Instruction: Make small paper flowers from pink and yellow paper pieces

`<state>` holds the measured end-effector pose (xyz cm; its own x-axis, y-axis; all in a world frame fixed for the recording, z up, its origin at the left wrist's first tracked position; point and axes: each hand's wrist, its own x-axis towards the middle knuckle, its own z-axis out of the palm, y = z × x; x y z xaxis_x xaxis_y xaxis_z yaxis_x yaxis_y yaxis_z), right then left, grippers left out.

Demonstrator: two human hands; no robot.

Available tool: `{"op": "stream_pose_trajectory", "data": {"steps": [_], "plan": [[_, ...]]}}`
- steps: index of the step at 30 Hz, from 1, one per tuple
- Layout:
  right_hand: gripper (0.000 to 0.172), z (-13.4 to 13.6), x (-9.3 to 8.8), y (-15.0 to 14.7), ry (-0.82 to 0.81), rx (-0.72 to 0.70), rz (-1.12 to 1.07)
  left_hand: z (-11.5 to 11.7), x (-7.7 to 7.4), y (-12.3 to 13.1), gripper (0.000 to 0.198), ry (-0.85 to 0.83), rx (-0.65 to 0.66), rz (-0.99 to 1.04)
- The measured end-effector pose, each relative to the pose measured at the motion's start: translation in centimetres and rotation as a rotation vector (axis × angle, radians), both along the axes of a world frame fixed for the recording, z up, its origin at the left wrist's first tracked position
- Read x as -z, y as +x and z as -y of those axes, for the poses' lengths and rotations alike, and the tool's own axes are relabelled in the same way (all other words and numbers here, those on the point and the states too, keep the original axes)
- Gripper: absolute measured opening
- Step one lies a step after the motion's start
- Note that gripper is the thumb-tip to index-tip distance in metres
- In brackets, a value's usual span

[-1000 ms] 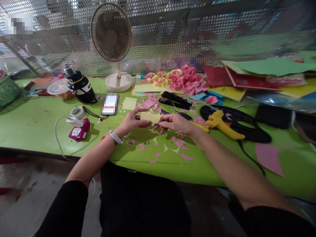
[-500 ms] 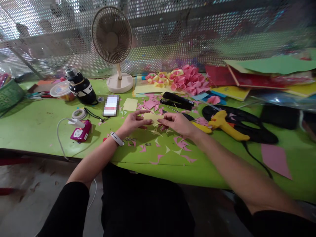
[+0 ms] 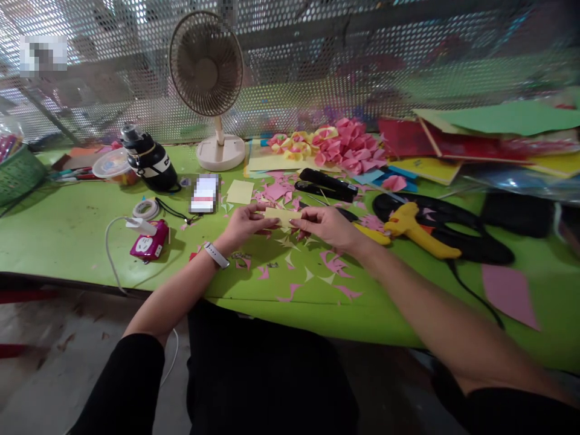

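Observation:
A small piece of pale yellow paper (image 3: 283, 216) is stretched level between my two hands, just above the green table. My left hand (image 3: 248, 225) pinches its left end, thumb below and fingers behind. At the other end, my right hand (image 3: 322, 226) grips it between thumb and fingers. Pink and yellow paper scraps (image 3: 333, 264) lie scattered beneath and around my hands. Behind them rests a square of yellow paper (image 3: 240, 192), beside a phone (image 3: 204, 194). A black stapler (image 3: 326, 185) lies beyond my right hand.
A yellow glue gun (image 3: 421, 232) lies on a black mat at right, its cord trailing forward. Pink folded paper flowers (image 3: 351, 145) are heaped at the back. A fan (image 3: 220, 152), a black bottle (image 3: 151, 163) and a purple power adapter (image 3: 149, 240) stand left.
The fingers of my left hand have drawn in closer around the paper's left end. The paper and my right hand stay in nearly the same place.

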<state>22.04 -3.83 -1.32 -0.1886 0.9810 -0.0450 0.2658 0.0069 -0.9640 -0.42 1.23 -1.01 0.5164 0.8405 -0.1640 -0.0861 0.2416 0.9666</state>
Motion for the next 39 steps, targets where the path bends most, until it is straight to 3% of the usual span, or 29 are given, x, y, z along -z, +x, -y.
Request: {"op": "stream_pose_trajectory", "data": {"steps": [14, 20, 29, 34, 39], "plan": [[0.036, 0.7, -0.9, -1.0, -0.139, 0.029, -0.154, 0.3, -0.2, 0.1, 0.048, 0.048, 0.034, -0.027], [0.037, 0.3, -0.3, -0.4, -0.135, -0.055, -0.126, -0.3, 0.2, -0.1, 0.057, 0.038, 0.059, -0.028], [0.032, 0.6, -1.1, -0.6, -0.194, -0.129, -0.115, 0.1, -0.4, 0.0, 0.055, 0.115, 0.162, -0.196], [0.029, 0.4, -0.6, -0.3, -0.175, -0.154, -0.106, -0.2, -0.1, -0.1, 0.055, 0.078, 0.165, -0.187], [0.029, 0.4, -1.1, -0.1, -0.183, -0.114, -0.111, -0.3, -1.0, -0.5, 0.052, 0.028, 0.140, -0.160]]}}
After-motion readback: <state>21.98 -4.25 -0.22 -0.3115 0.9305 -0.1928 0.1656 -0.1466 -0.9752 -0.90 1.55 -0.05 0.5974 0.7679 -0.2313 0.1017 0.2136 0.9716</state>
